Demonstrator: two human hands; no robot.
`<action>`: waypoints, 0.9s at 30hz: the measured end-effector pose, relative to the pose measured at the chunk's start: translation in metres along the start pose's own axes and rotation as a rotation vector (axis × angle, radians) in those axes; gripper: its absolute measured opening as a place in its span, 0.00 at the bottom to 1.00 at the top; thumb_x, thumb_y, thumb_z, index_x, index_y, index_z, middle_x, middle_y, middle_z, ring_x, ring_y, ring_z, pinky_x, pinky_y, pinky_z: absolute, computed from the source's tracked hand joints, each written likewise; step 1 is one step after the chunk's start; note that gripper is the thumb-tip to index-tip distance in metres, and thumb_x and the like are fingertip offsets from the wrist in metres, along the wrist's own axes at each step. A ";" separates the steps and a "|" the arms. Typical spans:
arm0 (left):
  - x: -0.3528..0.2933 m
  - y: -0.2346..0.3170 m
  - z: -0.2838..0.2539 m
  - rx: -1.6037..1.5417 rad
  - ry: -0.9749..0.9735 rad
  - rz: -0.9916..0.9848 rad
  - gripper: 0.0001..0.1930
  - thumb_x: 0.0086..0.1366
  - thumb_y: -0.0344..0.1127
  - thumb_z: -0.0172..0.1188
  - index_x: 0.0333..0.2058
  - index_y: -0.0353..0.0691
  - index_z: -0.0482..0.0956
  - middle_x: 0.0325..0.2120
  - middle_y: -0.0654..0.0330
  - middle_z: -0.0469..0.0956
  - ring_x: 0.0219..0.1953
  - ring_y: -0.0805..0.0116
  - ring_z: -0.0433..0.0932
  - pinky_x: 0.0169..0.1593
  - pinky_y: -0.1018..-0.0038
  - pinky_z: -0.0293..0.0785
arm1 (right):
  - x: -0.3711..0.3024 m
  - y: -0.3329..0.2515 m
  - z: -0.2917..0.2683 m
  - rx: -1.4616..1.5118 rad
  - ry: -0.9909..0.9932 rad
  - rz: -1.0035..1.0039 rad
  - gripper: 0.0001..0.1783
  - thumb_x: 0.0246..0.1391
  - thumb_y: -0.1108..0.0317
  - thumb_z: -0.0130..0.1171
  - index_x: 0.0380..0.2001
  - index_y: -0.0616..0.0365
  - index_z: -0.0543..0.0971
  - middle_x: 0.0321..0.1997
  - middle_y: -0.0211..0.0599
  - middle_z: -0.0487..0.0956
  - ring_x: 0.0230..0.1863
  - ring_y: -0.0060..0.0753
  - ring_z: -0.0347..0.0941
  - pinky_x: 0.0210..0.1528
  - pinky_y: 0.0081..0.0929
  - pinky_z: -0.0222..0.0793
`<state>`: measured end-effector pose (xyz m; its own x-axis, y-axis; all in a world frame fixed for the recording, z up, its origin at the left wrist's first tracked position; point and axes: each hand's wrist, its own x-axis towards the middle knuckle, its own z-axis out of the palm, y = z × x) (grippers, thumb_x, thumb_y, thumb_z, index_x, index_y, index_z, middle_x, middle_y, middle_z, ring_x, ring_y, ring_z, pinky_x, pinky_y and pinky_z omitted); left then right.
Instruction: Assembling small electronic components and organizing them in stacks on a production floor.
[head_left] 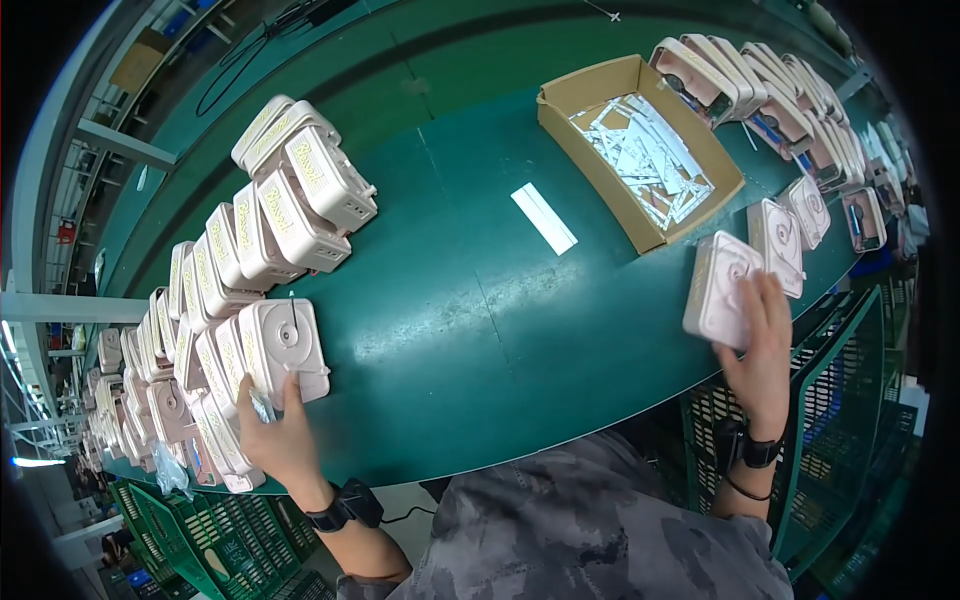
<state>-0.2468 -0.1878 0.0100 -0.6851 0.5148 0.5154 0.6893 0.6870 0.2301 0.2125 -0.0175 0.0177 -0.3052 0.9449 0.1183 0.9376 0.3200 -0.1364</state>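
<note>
Green worktable [430, 330], pink cases [320, 180] massed both sides, cardboard box [600, 175] holding white strips [640, 150]. Left hand [276, 440]: thumb and index parted at near edge of left case [288, 335]; can't tell if gripping. Right hand [762, 345]: fingers partly curled, holding right case [715, 290] near table's right edge.

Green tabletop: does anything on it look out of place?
Yes: one flat white rectangular strip lies alone at a slant, outside the open brown cardboard box that holds many white pieces, so it seems stray.
</note>
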 end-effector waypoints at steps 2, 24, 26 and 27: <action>0.003 -0.006 0.002 -0.092 -0.023 -0.030 0.25 0.59 0.37 0.74 0.51 0.27 0.79 0.36 0.51 0.83 0.37 0.65 0.81 0.44 0.72 0.75 | 0.006 -0.002 -0.003 -0.063 0.039 0.078 0.38 0.43 0.73 0.68 0.62 0.60 0.70 0.72 0.54 0.62 0.75 0.61 0.53 0.74 0.50 0.50; -0.046 0.094 -0.007 -1.505 -1.428 -0.644 0.16 0.64 0.25 0.66 0.49 0.34 0.74 0.25 0.73 0.71 0.22 0.85 0.64 0.23 0.84 0.58 | 0.047 -0.190 0.030 0.985 -0.003 -0.597 0.16 0.46 0.77 0.67 0.40 0.62 0.79 0.60 0.47 0.73 0.66 0.57 0.66 0.61 0.47 0.68; -0.047 0.097 -0.005 -1.543 -1.522 -0.657 0.16 0.65 0.25 0.66 0.49 0.35 0.74 0.25 0.72 0.72 0.22 0.85 0.64 0.22 0.83 0.57 | 0.043 -0.196 0.034 1.017 -0.026 -0.607 0.15 0.46 0.76 0.68 0.39 0.62 0.80 0.60 0.47 0.73 0.66 0.56 0.66 0.61 0.47 0.68; -0.048 0.098 -0.005 -1.530 -1.522 -0.645 0.16 0.65 0.25 0.66 0.49 0.36 0.74 0.26 0.72 0.72 0.22 0.85 0.64 0.22 0.83 0.57 | 0.041 -0.198 0.036 1.036 -0.040 -0.616 0.15 0.45 0.76 0.68 0.39 0.62 0.80 0.60 0.47 0.73 0.66 0.56 0.66 0.61 0.48 0.68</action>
<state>-0.1451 -0.1484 0.0120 0.0806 0.8560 -0.5107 -0.5363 0.4691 0.7017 0.0084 -0.0392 0.0140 -0.6764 0.6097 0.4133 0.0596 0.6046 -0.7943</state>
